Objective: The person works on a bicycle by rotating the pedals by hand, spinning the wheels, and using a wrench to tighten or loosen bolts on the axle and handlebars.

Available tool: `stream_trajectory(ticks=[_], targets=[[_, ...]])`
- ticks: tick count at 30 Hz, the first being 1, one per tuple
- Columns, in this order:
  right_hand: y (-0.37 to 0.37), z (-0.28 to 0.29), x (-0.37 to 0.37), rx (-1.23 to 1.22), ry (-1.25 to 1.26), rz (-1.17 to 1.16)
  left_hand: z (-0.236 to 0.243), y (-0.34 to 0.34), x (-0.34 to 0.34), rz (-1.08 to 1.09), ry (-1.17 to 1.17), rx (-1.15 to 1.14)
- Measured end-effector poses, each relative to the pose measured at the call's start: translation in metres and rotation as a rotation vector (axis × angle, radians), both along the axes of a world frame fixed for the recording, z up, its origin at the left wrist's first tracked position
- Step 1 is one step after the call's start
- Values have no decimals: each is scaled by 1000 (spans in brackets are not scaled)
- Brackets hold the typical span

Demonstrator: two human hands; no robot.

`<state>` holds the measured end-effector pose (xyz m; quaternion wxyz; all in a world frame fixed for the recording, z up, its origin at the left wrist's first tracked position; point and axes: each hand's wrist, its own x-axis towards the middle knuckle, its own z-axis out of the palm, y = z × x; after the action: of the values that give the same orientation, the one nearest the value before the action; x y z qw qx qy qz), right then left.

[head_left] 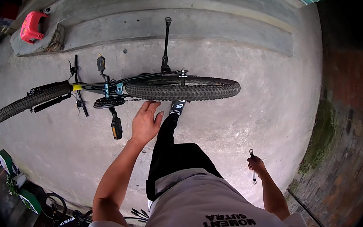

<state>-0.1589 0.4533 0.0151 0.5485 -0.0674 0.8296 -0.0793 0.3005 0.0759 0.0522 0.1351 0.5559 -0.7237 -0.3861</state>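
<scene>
A dark bicycle stands side-on across my view, its front wheel [17, 107] at left and its rear tyre [201, 92] at right. A black kickstand [166, 42] extends toward the steps, and a pedal [116, 125] points toward me. My left hand [145, 121] is open, its fingers just beside the chain [131, 100] and rear tyre; whether they touch is unclear. My right hand [255, 163] grips a metal double-ended wrench [254, 175], away from the bicycle at lower right. My shoe [177, 107] is partly hidden by the rear tyre.
Concrete steps [204, 2] rise beyond the bicycle, with a pink plastic object [30, 25] at their left. More bicycles [59, 210] and green-and-white planters [28, 198] stand at lower left. A mossy brick strip [340, 148] borders the concrete at right.
</scene>
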Motion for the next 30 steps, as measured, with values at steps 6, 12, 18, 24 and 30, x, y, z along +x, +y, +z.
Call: stream_trajectory(ticks=[6,12,18,24,30], targets=[[-4,11,-121,96,151,1,-17,-32,-59,162,-235,-157],[-52,-2,-248,283,-68,152,-50,-43,-89,572,-559,-156],[-173,-37,-444,180,-70,320,-76,-50,-159,1186,-677,85],[-413,-43,-597,-47,114,606,-66,-48,-202,1471,-681,107],[-678,-82,-596,-237,373,1185,-57,-65,-245,1611,-617,125]])
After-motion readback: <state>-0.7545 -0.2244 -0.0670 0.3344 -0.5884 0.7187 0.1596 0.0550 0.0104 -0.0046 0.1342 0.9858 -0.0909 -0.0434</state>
